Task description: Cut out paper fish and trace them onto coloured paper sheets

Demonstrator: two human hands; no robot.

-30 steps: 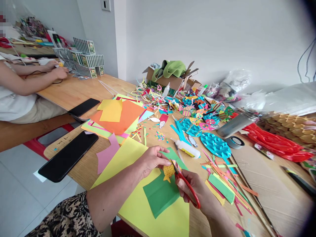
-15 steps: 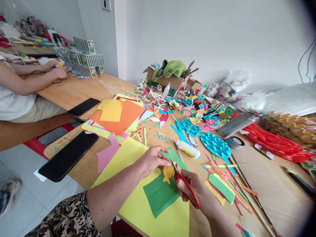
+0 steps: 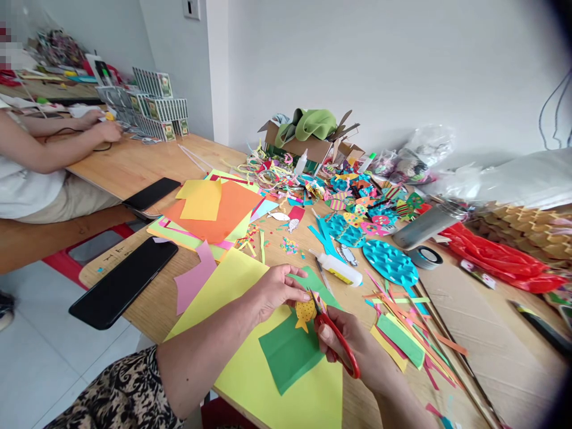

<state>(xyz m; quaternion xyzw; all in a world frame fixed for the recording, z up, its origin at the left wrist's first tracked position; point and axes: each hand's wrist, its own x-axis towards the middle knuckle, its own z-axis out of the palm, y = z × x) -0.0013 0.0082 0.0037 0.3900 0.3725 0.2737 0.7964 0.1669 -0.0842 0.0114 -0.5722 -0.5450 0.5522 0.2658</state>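
Note:
Between the fingertips of my left hand (image 3: 279, 290) is a small yellow paper fish (image 3: 305, 310) with dark dots, its tail pointing down. My right hand (image 3: 344, 339) grips red-handled scissors (image 3: 343, 345); their blades lie against the fish's upper right edge. A bit of pink paper shows beside the blades, partly hidden by them. Below both hands, a green paper sheet (image 3: 290, 351) rests on a larger yellow sheet (image 3: 232, 286). Just beyond my fingers lies a white glue bottle (image 3: 340, 269) on its side.
Coloured paper strips (image 3: 411, 333) lie right of my right hand. Blue textured ovals (image 3: 389, 262), a tape roll (image 3: 426, 257) and a grey bottle (image 3: 429, 223) sit further back. Left are two black phones (image 3: 125, 283), an orange sheet (image 3: 236, 208) and another person's arms (image 3: 67, 143).
My hands, the fish and the scissors stay almost in place, with the scissor handles shifting very slightly left. At the far left, a shoe on the floor has moved toward the frame's edge.

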